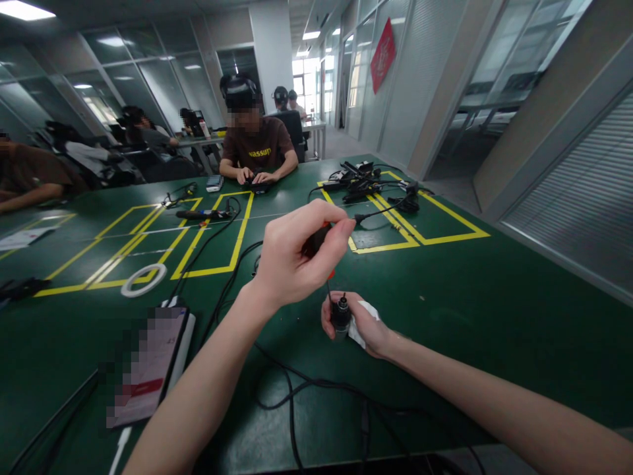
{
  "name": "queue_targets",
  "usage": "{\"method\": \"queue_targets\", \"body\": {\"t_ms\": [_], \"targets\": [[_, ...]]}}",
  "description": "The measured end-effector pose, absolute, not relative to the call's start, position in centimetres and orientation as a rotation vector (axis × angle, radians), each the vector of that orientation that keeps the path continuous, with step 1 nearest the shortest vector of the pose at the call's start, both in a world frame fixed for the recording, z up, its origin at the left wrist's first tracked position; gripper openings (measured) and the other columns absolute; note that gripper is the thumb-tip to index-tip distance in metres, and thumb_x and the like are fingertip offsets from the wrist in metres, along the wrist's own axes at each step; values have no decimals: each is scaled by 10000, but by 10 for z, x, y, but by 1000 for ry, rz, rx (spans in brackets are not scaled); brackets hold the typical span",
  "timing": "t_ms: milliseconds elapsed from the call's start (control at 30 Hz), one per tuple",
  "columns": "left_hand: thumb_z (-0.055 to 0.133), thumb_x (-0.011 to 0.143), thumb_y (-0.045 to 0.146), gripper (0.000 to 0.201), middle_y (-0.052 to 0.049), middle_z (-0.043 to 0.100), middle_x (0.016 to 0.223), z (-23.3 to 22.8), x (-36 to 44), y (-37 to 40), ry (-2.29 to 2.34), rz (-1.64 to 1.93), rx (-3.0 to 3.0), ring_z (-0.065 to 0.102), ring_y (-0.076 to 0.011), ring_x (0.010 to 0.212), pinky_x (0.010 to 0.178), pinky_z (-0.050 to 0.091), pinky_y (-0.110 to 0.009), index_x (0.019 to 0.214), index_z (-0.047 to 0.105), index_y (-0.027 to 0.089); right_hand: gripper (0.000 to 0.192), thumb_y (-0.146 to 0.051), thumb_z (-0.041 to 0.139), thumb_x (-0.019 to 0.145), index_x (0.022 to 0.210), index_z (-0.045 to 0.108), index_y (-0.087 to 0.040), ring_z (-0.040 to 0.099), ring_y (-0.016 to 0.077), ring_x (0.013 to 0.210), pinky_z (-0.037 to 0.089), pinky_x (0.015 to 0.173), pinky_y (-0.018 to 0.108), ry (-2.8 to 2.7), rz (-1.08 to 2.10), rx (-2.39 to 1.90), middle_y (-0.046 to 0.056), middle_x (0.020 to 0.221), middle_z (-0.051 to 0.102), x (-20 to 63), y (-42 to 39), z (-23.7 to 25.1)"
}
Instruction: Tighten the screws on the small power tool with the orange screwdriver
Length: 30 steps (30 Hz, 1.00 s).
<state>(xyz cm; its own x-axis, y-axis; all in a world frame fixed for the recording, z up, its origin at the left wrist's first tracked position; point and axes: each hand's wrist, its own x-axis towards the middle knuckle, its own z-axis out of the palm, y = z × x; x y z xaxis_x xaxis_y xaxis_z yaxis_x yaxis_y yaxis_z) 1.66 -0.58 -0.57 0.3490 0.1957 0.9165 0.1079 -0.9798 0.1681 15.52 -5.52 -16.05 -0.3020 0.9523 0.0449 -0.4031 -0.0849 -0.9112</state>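
Note:
My left hand point(301, 254) is closed, raised above the table, with its fingers curled round a screwdriver point(331, 274) with a black and red handle. Most of the handle is hidden in the palm, and the thin shaft points down toward my right hand. Lower and to the right, my right hand point(368, 323) is wrapped round a black cylindrical tool point(341, 315), held upright with a narrow tip on top. The shaft reaches down beside that tool; whether it touches is unclear. A white tissue point(364, 323) is pressed between the right palm and the tool.
Black cables point(316, 382) cross the green table point(494, 316) below my hands. A phone point(151, 369) lies left, near a white ring point(143, 280). A pile of black cabled tools point(359, 181) sits at the back right. Opposite, a person point(257, 142) handles a dark object.

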Motion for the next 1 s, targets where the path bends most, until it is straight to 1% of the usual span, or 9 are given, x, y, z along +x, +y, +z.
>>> {"method": "queue_targets", "body": {"t_ms": [133,300,367,467,533,667,733,867,1000], "targets": [[546,1032,242,190,41,575,674,-9,15,-6,282,1661,2498,486,-56,547,543,418,-200,879,626,164,393,-466,568,939,689,629,-169,556,158,503,426,535,269,-1080,1616,-740,35,526,625,155,-55,-161],[333,1099,330,397,-10,671,759,-13,11,-3,174,1568,2376,566,-89,587,585,491,-235,1099,684,145,405,-483,576,926,673,625,-170,550,156,494,421,525,268,-1079,1617,-745,36,527,621,155,-55,-160],[340,1096,317,385,-21,706,819,-13,10,-3,196,1560,2378,563,-86,567,575,502,-239,1208,672,156,399,-486,584,916,675,627,-170,552,155,495,421,527,268,-1086,1610,-756,36,529,624,155,-56,-159],[416,1078,269,322,2,698,789,-13,12,-6,267,1570,2424,535,-77,518,539,485,-231,1299,639,197,399,-500,588,901,675,627,-173,546,157,493,419,524,270,-1097,1591,-759,37,527,623,155,-57,-157],[480,1053,242,267,7,700,799,-12,13,-7,299,1601,2450,540,-71,522,534,477,-223,1256,649,198,407,-514,592,891,671,626,-174,543,158,491,417,524,271,-1100,1587,-758,37,525,621,155,-58,-156],[578,999,202,98,16,683,771,-9,14,-7,310,1677,2531,567,-62,581,594,499,-205,995,668,163,423,-536,613,883,667,632,-173,552,161,496,424,530,273,-1097,1590,-758,36,530,622,155,-58,-155],[588,986,185,89,24,671,746,-8,14,-6,301,1692,2545,575,-60,597,612,506,-197,927,650,162,418,-531,622,888,672,634,-173,556,163,499,427,527,274,-1088,1597,-762,34,540,624,156,-58,-155],[586,986,183,84,21,690,762,-8,14,-7,322,1688,2533,609,-69,622,645,539,-209,945,658,172,397,-500,623,907,683,640,-173,562,167,516,432,534,274,-1085,1607,-766,36,552,631,158,-59,-156],[543,1006,179,165,-53,771,996,-7,17,-8,296,1762,2496,723,-162,901,789,593,-318,1009,706,208,395,-492,614,913,683,642,-173,561,170,519,431,540,278,-1085,1612,-778,39,544,632,158,-59,-154]]}}
